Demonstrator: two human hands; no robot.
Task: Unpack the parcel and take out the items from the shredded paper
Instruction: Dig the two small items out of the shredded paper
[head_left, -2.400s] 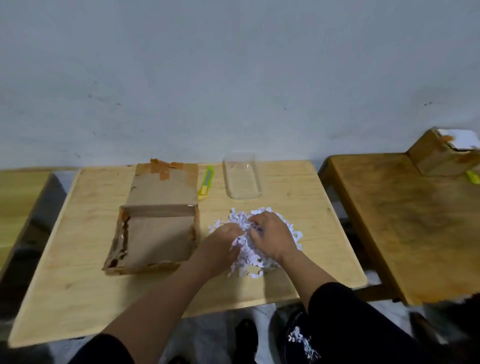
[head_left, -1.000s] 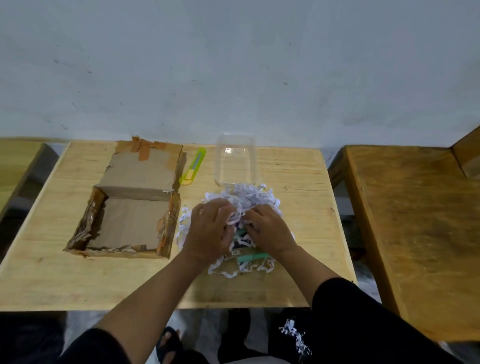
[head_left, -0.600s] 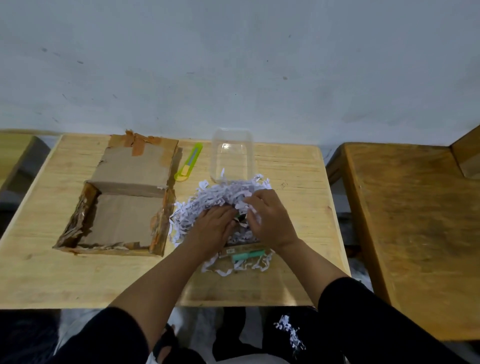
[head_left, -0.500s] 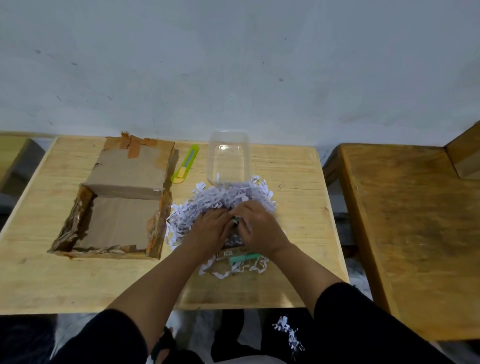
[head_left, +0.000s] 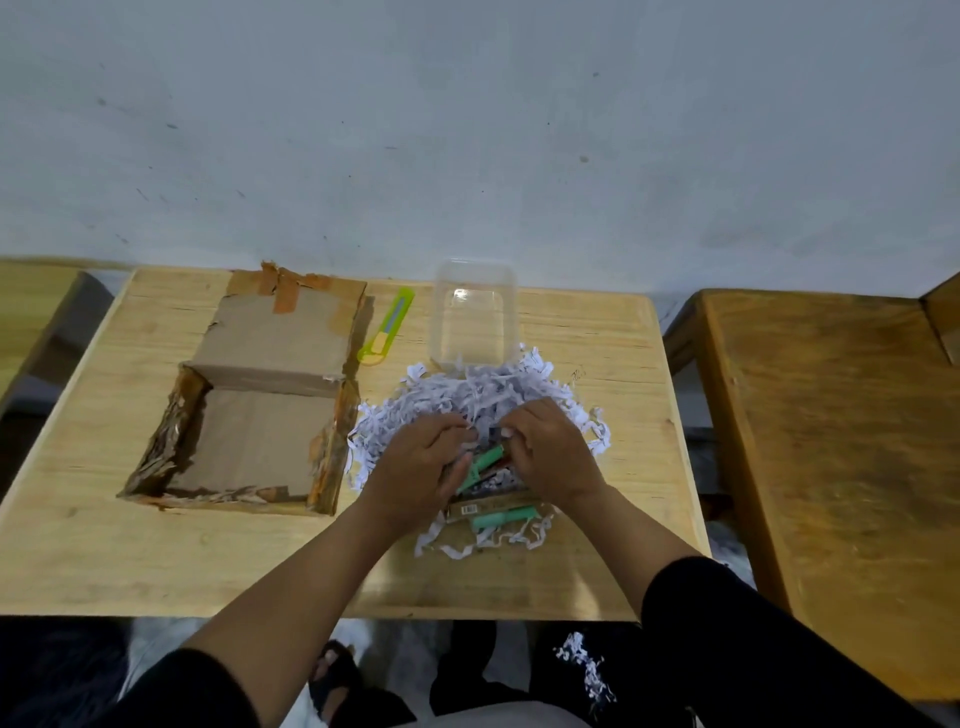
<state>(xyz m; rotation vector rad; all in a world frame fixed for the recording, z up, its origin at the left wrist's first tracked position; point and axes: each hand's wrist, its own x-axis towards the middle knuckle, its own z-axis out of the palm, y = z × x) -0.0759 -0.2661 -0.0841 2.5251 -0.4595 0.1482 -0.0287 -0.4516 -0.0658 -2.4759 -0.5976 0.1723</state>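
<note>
Table (head_left: 597, 332): box (head_left: 260, 415), cutter (head_left: 387, 332), tub (head_left: 475, 312).

Both forearms are bare from the elbow down, and the bare left hand (head_left: 415, 470) and bare right hand (head_left: 556, 457) carry no rings or watch. Short black fabric sleeves (head_left: 737, 613) cover the upper arms. Black trousers with a small white printed pattern (head_left: 587, 670) clothe the legs, and a dark open-toed sandal (head_left: 332, 680) shows below.

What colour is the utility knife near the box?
Yellow-green utility knife, seen in the head view.
</note>
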